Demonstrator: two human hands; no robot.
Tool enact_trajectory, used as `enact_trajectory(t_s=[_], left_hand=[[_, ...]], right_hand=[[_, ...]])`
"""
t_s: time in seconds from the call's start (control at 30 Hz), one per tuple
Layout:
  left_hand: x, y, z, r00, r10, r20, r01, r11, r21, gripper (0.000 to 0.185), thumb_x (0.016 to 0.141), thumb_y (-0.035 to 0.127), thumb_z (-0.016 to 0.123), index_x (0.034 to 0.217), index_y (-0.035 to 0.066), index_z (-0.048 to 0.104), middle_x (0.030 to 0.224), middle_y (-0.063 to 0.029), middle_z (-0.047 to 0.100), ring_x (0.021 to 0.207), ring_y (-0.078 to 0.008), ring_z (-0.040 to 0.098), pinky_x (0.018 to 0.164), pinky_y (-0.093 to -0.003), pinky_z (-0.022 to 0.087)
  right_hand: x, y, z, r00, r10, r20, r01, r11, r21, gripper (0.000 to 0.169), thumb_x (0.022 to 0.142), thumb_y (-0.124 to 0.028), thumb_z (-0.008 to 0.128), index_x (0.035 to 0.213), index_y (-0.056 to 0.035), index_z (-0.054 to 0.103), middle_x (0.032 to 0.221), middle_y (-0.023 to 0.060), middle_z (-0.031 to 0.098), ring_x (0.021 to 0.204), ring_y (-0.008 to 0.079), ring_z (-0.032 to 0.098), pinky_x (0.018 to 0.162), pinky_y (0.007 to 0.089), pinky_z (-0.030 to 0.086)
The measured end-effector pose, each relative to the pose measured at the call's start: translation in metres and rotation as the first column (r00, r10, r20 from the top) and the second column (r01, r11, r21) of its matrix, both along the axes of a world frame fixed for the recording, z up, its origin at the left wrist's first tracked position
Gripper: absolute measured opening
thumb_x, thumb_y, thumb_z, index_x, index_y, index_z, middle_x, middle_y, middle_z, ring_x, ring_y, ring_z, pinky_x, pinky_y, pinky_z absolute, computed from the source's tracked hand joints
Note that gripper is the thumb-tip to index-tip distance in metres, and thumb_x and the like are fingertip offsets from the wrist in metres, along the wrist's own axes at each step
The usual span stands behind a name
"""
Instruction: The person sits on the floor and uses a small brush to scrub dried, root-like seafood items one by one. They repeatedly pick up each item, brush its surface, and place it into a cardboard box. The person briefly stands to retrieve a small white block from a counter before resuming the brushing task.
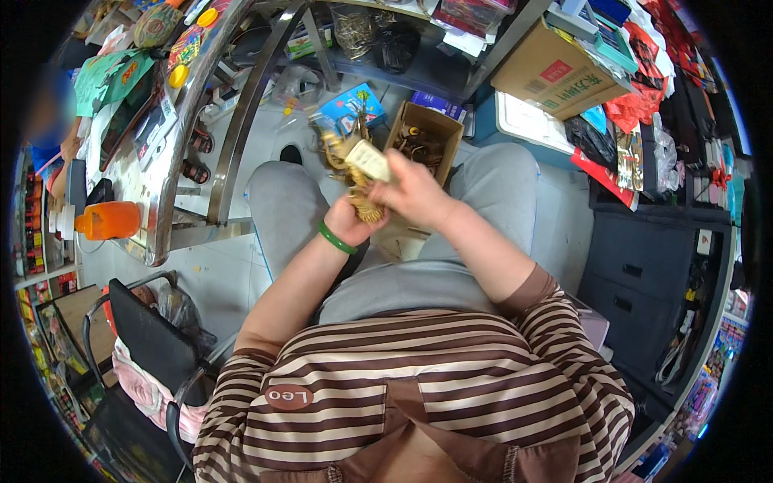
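A gold-coloured ornament [338,151] with a ridged round lower end is gripped in my left hand [350,222], which wears a green bangle [336,238] at the wrist. My right hand [416,188] is closed on a pale, flat block [368,160], possibly a brush, that lies against the ornament. Motion blurs both, so I cannot tell the ornament's exact shape or the block's underside. Both hands are above the gap between my knees. Just beyond, an open cardboard box [452,151] on the floor contains brown and gold pieces.
A blue printed box [352,107] and a purple box [439,106] lie on the floor. A metal-framed table [158,232] with an orange bottle [109,220] stands left, a person [51,115] beyond it. At right are a large carton [558,69] and dark drawers [631,271].
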State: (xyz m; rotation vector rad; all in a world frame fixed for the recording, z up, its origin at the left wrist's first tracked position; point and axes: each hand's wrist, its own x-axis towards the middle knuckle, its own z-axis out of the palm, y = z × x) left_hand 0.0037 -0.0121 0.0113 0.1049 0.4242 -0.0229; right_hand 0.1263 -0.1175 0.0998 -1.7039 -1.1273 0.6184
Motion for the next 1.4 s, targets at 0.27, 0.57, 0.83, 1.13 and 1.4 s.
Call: enact_trajectory(t_s=[0.27,0.57,0.83,1.13,1.4], left_hand=[[0.005,0.003,0.022,0.991,0.134,0.008,-0.134,0.991,-0.027,0.023,0.084,0.011,0.052,0.106,0.016,0.053,0.095,-0.0088,0.056,0.095,-0.0245,0.054,0.086,-0.0461,0.043],[0.001,0.011,-0.014,0.985,0.168,-0.031,-0.166,0.985,0.056,0.035,0.075,-0.001,0.050,0.106,0.015,0.052,0.089,-0.0069,0.059,0.088,-0.0237,0.057,0.079,-0.0415,0.048],[0.005,-0.003,0.014,0.981,0.184,-0.053,-0.179,0.980,0.092,0.027,0.080,0.004,0.044,0.105,0.011,0.050,0.115,-0.0147,0.053,0.106,-0.0298,0.051,0.090,-0.0439,0.043],[0.005,0.003,0.011,0.987,0.123,-0.101,-0.102,0.975,0.196,0.032,0.080,0.005,0.043,0.111,0.009,0.047,0.116,-0.0171,0.051,0.104,-0.0298,0.052,0.090,-0.0409,0.042],[0.003,0.002,0.011,0.976,0.126,-0.177,-0.062,0.943,0.326,0.032,0.082,0.006,0.041,0.113,0.007,0.044,0.114,-0.0190,0.051,0.103,-0.0293,0.053,0.086,-0.0396,0.046]], right_hand=[[0.016,-0.026,-0.028,0.969,0.205,0.142,-0.144,0.926,-0.349,0.034,0.084,-0.042,0.049,0.082,-0.0088,0.056,0.078,0.0133,0.061,0.075,0.0342,0.058,0.064,0.0425,0.045],[-0.005,-0.006,-0.022,0.858,-0.058,0.510,0.070,0.998,-0.005,0.023,0.080,-0.022,0.051,0.063,-0.0075,0.052,0.062,0.0094,0.055,0.060,0.0271,0.057,0.055,0.0375,0.045],[0.031,-0.009,-0.048,0.787,-0.099,0.608,0.241,0.958,-0.156,0.022,0.079,-0.026,0.050,0.066,-0.0093,0.058,0.065,0.0093,0.058,0.060,0.0282,0.058,0.054,0.0395,0.047],[0.030,-0.009,-0.042,0.763,-0.029,0.646,0.105,0.991,-0.079,0.024,0.082,-0.027,0.046,0.065,-0.0132,0.057,0.066,0.0060,0.059,0.058,0.0242,0.059,0.051,0.0367,0.047],[0.028,-0.008,-0.039,0.747,-0.027,0.665,0.098,0.993,-0.069,0.018,0.076,-0.025,0.052,0.064,-0.0130,0.058,0.063,0.0043,0.058,0.059,0.0220,0.060,0.051,0.0342,0.049]])
